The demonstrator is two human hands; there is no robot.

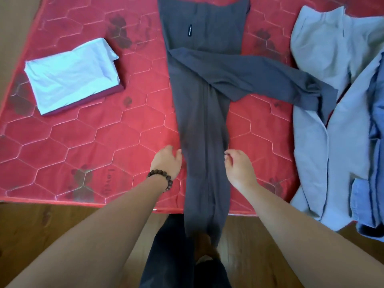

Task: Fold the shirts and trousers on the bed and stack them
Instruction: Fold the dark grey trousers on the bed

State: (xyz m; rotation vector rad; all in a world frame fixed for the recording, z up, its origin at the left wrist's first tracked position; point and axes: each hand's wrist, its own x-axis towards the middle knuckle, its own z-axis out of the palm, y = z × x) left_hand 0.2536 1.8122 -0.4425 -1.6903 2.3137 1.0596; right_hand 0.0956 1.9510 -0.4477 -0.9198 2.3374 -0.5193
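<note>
Dark grey trousers [204, 113] lie lengthwise down the middle of the red mattress [99, 134], waist at the far side, one leg hanging over the near edge. The other leg is flung sideways to the right. My left hand [167, 161], with a bead bracelet on the wrist, rests at the left edge of the near leg. At the leg's right edge, my right hand [239, 165] has its fingers curled. Whether either hand pinches the cloth is unclear. A folded light blue shirt on a folded maroon garment [72, 75] lies at the left.
A heap of unfolded clothes lies at the right: pale grey trousers [324, 142] and blue denim [372, 183], partly hanging over the near edge. Wooden floor [52, 221] runs below the mattress edge. My dark-trousered legs stand by the bed.
</note>
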